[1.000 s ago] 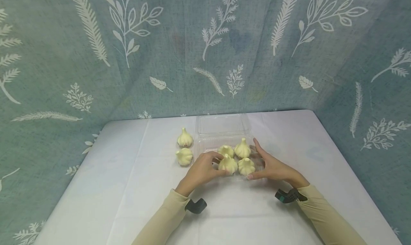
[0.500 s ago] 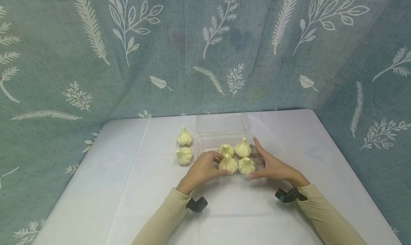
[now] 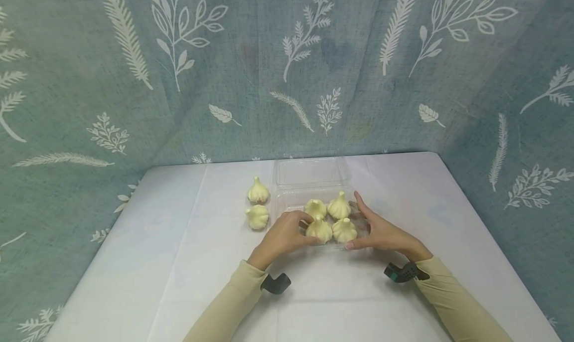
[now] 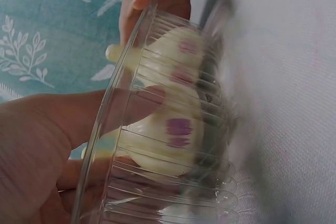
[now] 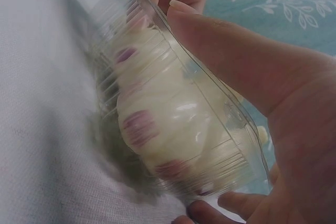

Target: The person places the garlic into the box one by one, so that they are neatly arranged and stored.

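Note:
A clear plastic clamshell box [image 3: 293, 197] stands on the table with its lid [image 3: 309, 172] folded back. Several pale garlic bulbs sit inside it. My left hand [image 3: 281, 238] reaches into the box and holds the front left garlic bulb [image 3: 319, 231] between thumb and fingers. Through the ribbed wall in the left wrist view, the thumb lies against that bulb [image 4: 163, 142]. Beside it is the front right garlic bulb [image 3: 344, 231]. My right hand [image 3: 387, 236] grips the box's right end, thumb at the front rim and fingers round the side.
Two more garlic bulbs, one upright [image 3: 258, 191] and one on its side [image 3: 257, 217], lie on the table left of the box. A white cloth [image 3: 215, 262] covers the table. A patterned blue-green curtain [image 3: 251, 112] hangs behind and at both sides.
Both hands keep almost the same place. The two front garlic bulbs have shifted very slightly to the right inside the box.

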